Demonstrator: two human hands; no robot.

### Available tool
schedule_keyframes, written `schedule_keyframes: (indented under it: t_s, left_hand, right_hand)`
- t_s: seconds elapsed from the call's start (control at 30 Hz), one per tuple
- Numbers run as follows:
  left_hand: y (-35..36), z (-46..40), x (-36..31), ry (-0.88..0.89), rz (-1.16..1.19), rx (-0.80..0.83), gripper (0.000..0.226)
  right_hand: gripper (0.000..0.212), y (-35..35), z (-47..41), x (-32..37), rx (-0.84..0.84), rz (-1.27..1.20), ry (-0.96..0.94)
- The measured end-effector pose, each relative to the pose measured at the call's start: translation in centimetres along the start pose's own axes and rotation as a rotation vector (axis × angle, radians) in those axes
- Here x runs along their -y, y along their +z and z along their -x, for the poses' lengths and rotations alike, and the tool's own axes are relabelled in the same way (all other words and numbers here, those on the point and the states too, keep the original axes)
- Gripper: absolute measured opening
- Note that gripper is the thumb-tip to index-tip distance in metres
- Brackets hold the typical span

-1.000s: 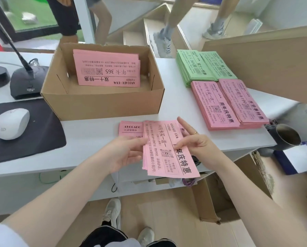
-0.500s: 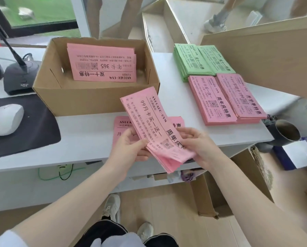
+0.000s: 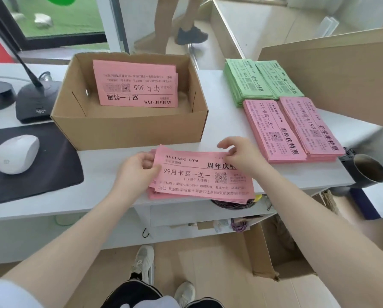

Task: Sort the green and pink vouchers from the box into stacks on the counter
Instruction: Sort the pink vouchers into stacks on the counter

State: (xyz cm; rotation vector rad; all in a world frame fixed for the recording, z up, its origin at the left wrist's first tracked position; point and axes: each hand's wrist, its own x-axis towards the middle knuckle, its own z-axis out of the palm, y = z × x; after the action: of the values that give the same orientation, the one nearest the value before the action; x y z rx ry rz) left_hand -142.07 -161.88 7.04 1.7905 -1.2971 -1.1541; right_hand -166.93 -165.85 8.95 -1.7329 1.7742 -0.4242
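Head view: at lower centre of the frame a bundle of pink vouchers [image 3: 200,177] lies flat near the front edge of the white counter [image 3: 110,185], its near edge overhanging slightly; the left hand [image 3: 139,172] pinches its left end, thumb on top and fingers curled beneath; the right hand [image 3: 245,156] covers its upper right corner, fingers bent down onto the top sheet, though whether they pinch it or only press is hard to make out; just behind, at centre, the cardboard box [image 3: 128,132] holds more pink vouchers [image 3: 137,85] leaning against its back wall; at right, two green stacks [image 3: 259,81] lie side by side, with two pink stacks [image 3: 295,130] touching them on the near side; at left, a white mouse [image 3: 16,153] sits on a dark pad [image 3: 41,174], a microphone base [image 3: 36,105] behind it.
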Motion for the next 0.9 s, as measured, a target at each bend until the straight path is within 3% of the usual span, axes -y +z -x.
schedule_keyframes:
  t_s: [0.07,0.13,0.2,0.27,0.33,0.4,0.5,0.63,0.9]
  left_hand:
    - [0.3,0.0,0.3,0.030,-0.154,-0.043,0.040]
    - [0.5,0.5,0.5,0.029,-0.072,-0.016,0.033]
    - [1.1,1.4,0.0,-0.013,0.136,0.054,0.021]
    - [1.9,1.8,-0.7,-0.116,0.319,0.092,0.023]
    - [2.3,1.9,-1.8,-0.240,0.469,0.072,0.021]
    - [2.2,1.7,-2.8,-0.349,0.569,0.033,0.017]
    - [2.0,2.5,-3.0,-0.438,0.623,0.008,0.018]
    - [2.4,5.8,-1.6,-0.324,0.523,0.172,0.031]
    - [2.3,8.9,2.2,-0.275,0.369,-0.006,0.033]
  right_hand:
    - [0.034,0.6,0.6,-0.5,-0.164,0.103,0.024]
    - [0.043,0.8,2.1,-1.0,-0.300,0.016,0.103]
    - [0.049,0.8,3.7,-1.2,-0.279,-0.207,0.274]
    - [0.036,1.2,4.8,-1.1,-0.200,-0.488,0.413]
    - [0.012,1.3,4.8,-0.7,-0.190,-0.618,0.436]
    - [0.022,1.4,4.5,-0.5,-0.202,-0.658,0.430]
    - [0.033,1.9,4.7,-0.5,-0.188,-0.542,0.367]
    - [0.053,2.7,5.3,-1.0,-0.156,-0.392,0.277]
    - [0.032,3.8,4.4,-1.1,-0.082,-0.148,0.144]
